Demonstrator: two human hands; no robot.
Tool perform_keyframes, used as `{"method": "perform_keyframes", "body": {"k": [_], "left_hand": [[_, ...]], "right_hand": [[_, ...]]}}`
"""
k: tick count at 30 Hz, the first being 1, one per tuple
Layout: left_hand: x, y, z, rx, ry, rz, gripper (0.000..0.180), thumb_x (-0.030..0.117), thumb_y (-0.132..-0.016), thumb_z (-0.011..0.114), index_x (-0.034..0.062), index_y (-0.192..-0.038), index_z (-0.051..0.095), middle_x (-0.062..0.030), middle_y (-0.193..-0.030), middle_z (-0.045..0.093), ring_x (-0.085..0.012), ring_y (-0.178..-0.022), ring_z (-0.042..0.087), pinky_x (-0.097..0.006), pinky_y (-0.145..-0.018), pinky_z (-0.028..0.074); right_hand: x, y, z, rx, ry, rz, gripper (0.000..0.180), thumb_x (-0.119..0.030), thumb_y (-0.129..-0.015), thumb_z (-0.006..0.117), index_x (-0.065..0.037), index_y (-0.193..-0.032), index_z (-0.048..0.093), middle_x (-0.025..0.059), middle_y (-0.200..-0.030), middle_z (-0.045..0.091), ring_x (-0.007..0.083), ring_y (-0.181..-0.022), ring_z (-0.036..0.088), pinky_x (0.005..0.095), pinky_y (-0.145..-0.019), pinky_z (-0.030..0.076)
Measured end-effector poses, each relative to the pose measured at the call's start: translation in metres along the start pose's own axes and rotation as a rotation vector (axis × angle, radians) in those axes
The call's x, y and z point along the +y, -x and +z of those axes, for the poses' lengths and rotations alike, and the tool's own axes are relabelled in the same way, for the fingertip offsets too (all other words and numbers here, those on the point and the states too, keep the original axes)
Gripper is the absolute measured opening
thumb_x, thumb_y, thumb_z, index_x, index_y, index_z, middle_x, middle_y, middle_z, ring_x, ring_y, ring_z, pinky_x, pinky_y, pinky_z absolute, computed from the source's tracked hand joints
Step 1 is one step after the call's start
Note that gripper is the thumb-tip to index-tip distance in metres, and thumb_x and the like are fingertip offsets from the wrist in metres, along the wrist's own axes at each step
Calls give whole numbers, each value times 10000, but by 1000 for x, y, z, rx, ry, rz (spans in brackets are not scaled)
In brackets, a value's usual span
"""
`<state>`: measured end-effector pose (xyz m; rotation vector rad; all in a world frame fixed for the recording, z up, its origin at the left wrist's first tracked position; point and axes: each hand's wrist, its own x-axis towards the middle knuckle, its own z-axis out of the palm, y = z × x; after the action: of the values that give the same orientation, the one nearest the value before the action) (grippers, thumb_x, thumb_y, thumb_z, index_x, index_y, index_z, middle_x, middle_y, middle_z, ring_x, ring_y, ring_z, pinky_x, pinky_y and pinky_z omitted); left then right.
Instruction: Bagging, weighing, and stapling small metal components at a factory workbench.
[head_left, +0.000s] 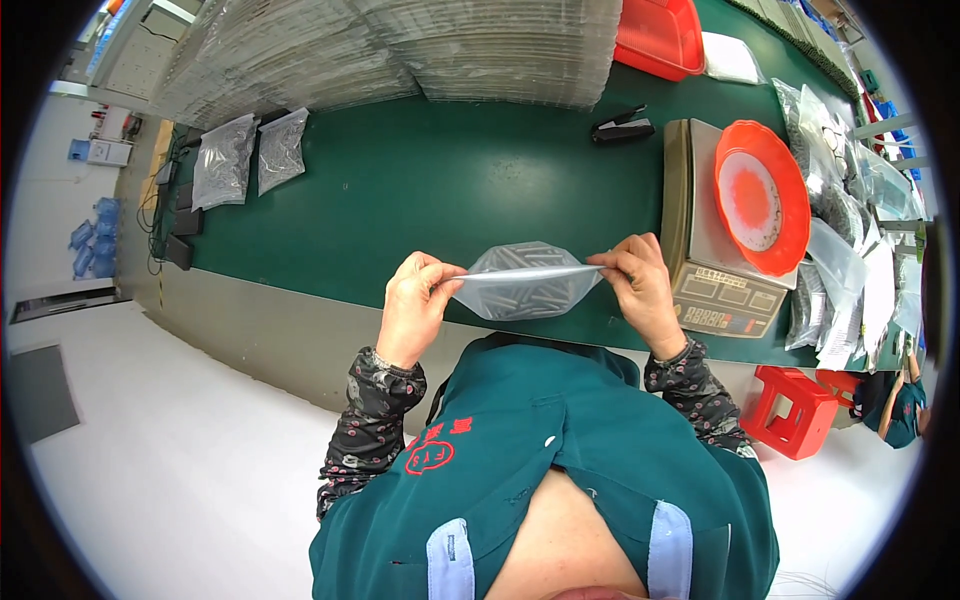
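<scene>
A clear plastic bag (523,285) filled with several small grey metal rods hangs between my two hands above the front edge of the green table (430,190). My left hand (415,305) pinches the bag's left top corner. My right hand (640,285) pinches its right top corner. The bag's mouth is stretched flat between them.
A weighing scale (700,255) with an orange bowl (760,195) stands at the right. Filled clear bags (845,260) lie beyond it, two more bags (245,155) at the far left. A black stapler (620,128), a red tray (660,35), stacked clear sheets (400,50), a red stool (795,410).
</scene>
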<state>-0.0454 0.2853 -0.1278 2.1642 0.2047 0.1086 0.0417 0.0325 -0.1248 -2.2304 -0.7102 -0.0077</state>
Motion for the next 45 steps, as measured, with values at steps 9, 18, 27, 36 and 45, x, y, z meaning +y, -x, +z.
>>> {"method": "perform_keyframes", "body": {"k": [9, 18, 27, 36, 45], "left_hand": [[-9, -24, -7, -340, 110, -161, 160, 94, -751, 579, -10, -872, 569, -130, -767, 583, -258, -714, 550, -347, -668, 439], [24, -80, 34, -853, -157, 118, 261, 194, -718, 620, -13, -872, 576, -150, -752, 589, -274, -715, 560, -346, -640, 426], [20, -83, 44, -830, -68, 127, 230, 188, -708, 627, -2, -828, 578, -147, -710, 568, -268, -675, 546, -342, -598, 409], [19, -79, 43, -805, -57, 135, 239, 206, -698, 619, 2, -818, 588, -154, -748, 590, -297, -711, 569, -352, -645, 428], [14, -83, 45, -854, 6, 131, 250, 228, -695, 626, 17, -825, 599, -144, -740, 609, -285, -701, 585, -351, -625, 438]], "right_hand": [[21, -9, -2, -348, -365, 517, 177, -128, -740, 563, -3, -848, 631, 115, -780, 564, 243, -733, 521, 314, -686, 422], [12, -12, 2, -270, -218, 466, 196, -124, -739, 556, 6, -870, 620, 162, -805, 568, 261, -745, 557, 318, -676, 431], [46, -57, -7, -227, -170, 116, 404, -179, -670, 671, -40, -1030, 552, 135, -921, 535, 259, -868, 539, 316, -737, 446], [146, -147, 37, -42, 1047, 39, 254, -113, -812, 451, -97, -1052, 531, 101, -1171, 469, 249, -1191, 368, 500, -969, 267], [84, -129, 10, -166, -271, 315, 370, -294, -814, 568, -6, -1038, 510, 107, -926, 589, 254, -812, 587, 372, -746, 489]]}}
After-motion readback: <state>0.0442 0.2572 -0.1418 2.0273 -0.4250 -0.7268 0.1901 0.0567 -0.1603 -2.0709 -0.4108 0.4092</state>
